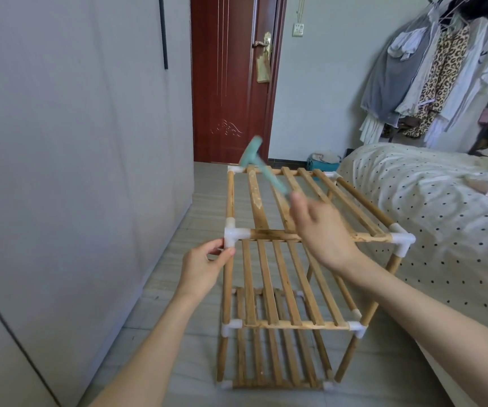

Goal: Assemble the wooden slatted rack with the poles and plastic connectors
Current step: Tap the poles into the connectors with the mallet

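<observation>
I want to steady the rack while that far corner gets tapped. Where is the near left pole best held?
Grip the near left pole just under its white connector, coming from the left, outer side. The slats block the inner side, and the left hand already pinches there.

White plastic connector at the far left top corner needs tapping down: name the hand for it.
Right. The right hand holds the teal hammer near it; the left hand pinches the near pole.
</observation>
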`<action>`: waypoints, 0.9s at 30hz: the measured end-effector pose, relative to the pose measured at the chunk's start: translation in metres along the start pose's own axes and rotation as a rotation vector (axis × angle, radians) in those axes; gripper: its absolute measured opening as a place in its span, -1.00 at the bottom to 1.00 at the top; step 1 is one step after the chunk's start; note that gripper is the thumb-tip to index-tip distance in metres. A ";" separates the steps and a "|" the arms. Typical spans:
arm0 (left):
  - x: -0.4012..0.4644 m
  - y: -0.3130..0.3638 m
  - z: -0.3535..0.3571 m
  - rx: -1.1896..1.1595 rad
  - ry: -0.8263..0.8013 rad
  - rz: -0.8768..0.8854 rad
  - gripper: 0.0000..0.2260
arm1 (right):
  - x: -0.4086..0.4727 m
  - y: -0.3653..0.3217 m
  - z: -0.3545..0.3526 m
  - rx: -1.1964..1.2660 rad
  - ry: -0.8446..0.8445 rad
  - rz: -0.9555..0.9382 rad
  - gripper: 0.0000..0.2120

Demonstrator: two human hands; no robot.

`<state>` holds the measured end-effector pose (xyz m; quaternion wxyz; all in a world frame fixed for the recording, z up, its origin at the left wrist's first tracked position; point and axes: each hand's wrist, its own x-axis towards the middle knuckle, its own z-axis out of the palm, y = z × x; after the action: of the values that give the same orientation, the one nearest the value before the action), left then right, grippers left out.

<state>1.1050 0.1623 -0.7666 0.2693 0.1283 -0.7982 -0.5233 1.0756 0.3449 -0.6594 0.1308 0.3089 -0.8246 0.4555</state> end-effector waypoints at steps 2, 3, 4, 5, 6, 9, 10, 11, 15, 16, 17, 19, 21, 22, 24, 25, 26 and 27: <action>0.000 0.001 0.000 0.002 -0.005 -0.008 -0.75 | -0.005 0.000 0.002 0.074 0.060 -0.056 -0.63; 0.000 0.001 0.001 0.000 -0.004 -0.006 -0.75 | -0.013 0.003 0.008 -0.011 -0.065 0.009 -0.63; -0.001 0.001 0.001 -0.006 0.003 0.000 -0.75 | -0.022 0.010 0.013 -0.195 -0.279 0.099 -0.63; -0.001 0.000 0.001 -0.010 0.009 0.003 -0.75 | -0.025 0.015 0.012 -0.257 -0.364 0.141 -0.62; -0.001 0.001 0.001 -0.007 0.006 0.001 -0.74 | -0.020 0.020 0.008 -0.279 -0.380 0.158 -0.61; 0.000 0.000 0.001 0.002 -0.005 -0.022 -0.73 | -0.007 0.013 -0.007 -0.028 0.025 0.064 -0.61; 0.000 0.000 0.001 0.010 -0.013 -0.025 -0.73 | -0.007 0.012 -0.009 0.001 0.033 0.038 -0.62; -0.001 0.000 0.001 0.024 -0.022 -0.021 -0.72 | -0.011 0.012 -0.007 -0.029 -0.063 0.060 -0.64; -0.010 0.004 0.003 0.194 0.005 0.085 -0.41 | -0.024 0.032 -0.027 -0.083 -0.270 0.243 -0.67; -0.012 0.007 0.003 0.320 0.079 0.183 -0.36 | -0.024 0.035 -0.041 -0.008 -0.156 0.287 -0.63; -0.015 0.012 0.004 0.458 0.145 0.322 -0.36 | -0.026 0.037 -0.057 0.023 -0.024 0.300 -0.60; -0.018 0.021 0.010 0.648 0.144 0.542 -0.43 | -0.032 0.052 -0.082 -0.006 0.098 0.363 -0.57; -0.022 0.031 0.030 0.768 0.011 0.617 -0.47 | -0.042 0.065 -0.110 -0.185 0.060 0.482 -0.56; -0.023 0.032 0.041 0.819 -0.026 0.634 -0.48 | -0.044 0.070 -0.126 -0.230 0.048 0.512 -0.56; -0.025 0.030 0.060 0.893 -0.041 0.656 -0.48 | -0.043 0.070 -0.158 -0.205 0.174 0.476 -0.58; -0.025 0.030 0.066 0.909 -0.033 0.648 -0.45 | -0.042 0.067 -0.172 -0.193 0.326 0.391 -0.59; -0.025 0.030 0.069 0.912 -0.022 0.631 -0.40 | -0.044 0.065 -0.180 -0.192 0.500 0.290 -0.60; -0.025 0.032 0.071 0.913 -0.005 0.612 -0.37 | -0.048 0.067 -0.182 -0.220 0.620 0.232 -0.61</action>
<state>1.0881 0.2422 -0.7668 0.3243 -0.0072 -0.9457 -0.0218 1.0585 0.5416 -0.6280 0.3548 0.0443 -0.8194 0.4480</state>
